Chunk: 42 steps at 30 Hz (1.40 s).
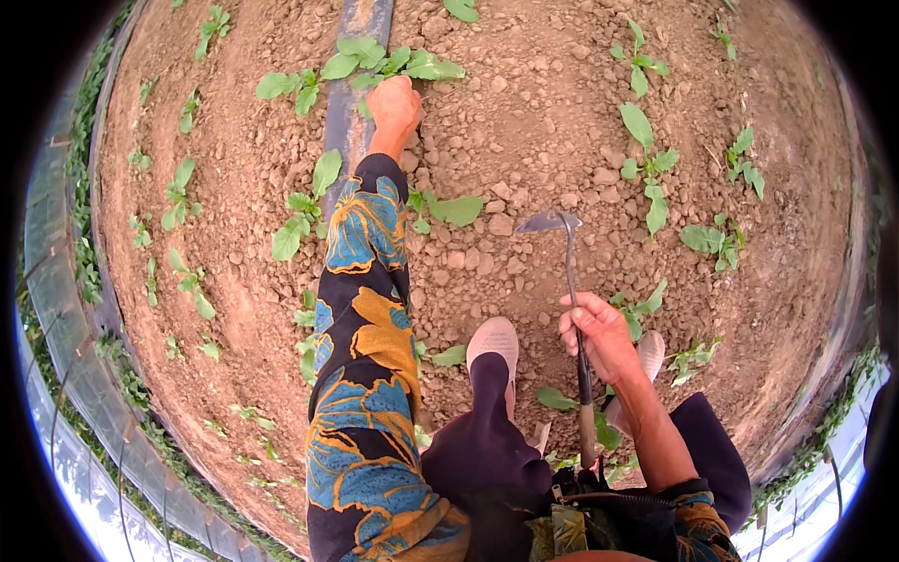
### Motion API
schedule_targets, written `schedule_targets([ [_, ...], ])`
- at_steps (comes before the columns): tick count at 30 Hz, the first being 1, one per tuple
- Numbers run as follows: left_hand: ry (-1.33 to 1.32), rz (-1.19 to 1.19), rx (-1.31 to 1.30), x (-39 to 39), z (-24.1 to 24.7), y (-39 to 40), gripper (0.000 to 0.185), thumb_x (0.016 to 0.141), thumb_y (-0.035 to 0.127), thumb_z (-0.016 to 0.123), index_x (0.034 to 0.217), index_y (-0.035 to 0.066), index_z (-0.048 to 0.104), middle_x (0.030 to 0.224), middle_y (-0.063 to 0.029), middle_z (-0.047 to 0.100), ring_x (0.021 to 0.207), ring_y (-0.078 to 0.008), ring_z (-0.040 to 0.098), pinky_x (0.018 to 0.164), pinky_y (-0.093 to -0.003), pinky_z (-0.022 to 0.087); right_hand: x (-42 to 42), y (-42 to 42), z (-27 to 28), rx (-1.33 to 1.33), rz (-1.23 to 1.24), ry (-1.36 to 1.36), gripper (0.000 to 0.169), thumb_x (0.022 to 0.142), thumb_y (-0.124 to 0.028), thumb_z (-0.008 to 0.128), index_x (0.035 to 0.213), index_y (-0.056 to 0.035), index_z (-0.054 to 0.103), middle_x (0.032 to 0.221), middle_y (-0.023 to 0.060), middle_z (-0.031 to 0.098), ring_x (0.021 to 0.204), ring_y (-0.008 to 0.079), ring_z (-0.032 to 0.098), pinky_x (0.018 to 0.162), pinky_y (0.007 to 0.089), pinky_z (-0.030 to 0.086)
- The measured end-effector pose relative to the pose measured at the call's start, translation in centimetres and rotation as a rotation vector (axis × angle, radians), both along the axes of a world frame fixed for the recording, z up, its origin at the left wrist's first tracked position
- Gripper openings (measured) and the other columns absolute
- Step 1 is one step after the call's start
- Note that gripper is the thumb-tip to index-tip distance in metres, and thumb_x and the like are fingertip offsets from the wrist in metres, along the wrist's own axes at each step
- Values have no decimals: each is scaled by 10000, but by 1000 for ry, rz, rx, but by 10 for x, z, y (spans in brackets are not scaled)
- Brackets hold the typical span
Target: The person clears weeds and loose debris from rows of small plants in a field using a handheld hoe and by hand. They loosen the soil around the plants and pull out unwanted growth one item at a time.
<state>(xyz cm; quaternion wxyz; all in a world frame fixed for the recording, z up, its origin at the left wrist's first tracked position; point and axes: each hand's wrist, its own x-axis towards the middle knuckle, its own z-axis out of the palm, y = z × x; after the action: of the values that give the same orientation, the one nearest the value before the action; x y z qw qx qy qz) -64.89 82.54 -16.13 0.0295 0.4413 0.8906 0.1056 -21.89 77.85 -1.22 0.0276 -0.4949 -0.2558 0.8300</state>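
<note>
My left hand (pixel 395 107) reaches forward, knuckles up, to the base of a broad-leaved green seedling (pixel 372 63) beside a flat black drip tape (pixel 336 116). Its fingertips are hidden beneath the hand, so I cannot tell whether they pinch a stem. My right hand (pixel 602 336) grips a hand hoe (pixel 569 260) by its thin metal neck. The hoe's narrow blade (pixel 544 222) points left above the cloddy soil, and its wooden handle (pixel 586 421) runs back towards my body.
Seedling rows flank me, with a leafy plant (pixel 650 165) ahead on the right and another (pixel 456 209) near my left sleeve. My shoe (pixel 494 341) stands on brown soil (pixel 520 140) between plants. Clear plastic sheeting (pixel 60 281) borders the bed at far left.
</note>
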Motion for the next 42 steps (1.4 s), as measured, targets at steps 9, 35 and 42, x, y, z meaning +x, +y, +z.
schedule_targets([
  [9,-545,260,404,25,41,-36,188,766,183,654,858,22,686,665,-89,618,603,-164,578,595,-333,473,4,3,2,-1,-14,-6,184,955,-76,473,1106,-9,554,771,47,598,618,103,529,541,239,450],
  [35,-1016,468,688,159,106,-155,266,897,61,547,1145,-21,595,855,-26,604,733,-95,569,648,-238,481,-50,0,-27,187,90,-57,269,987,-219,474,1164,-19,514,721,31,541,522,84,464,424,217,370],
  [42,-928,503,708,25,66,-71,562,853,86,597,1382,81,407,1015,-93,599,768,-142,584,649,-281,506,-109,21,-45,350,192,-66,261,974,-186,461,1154,-12,537,678,3,529,510,61,460,416,212,376],
])
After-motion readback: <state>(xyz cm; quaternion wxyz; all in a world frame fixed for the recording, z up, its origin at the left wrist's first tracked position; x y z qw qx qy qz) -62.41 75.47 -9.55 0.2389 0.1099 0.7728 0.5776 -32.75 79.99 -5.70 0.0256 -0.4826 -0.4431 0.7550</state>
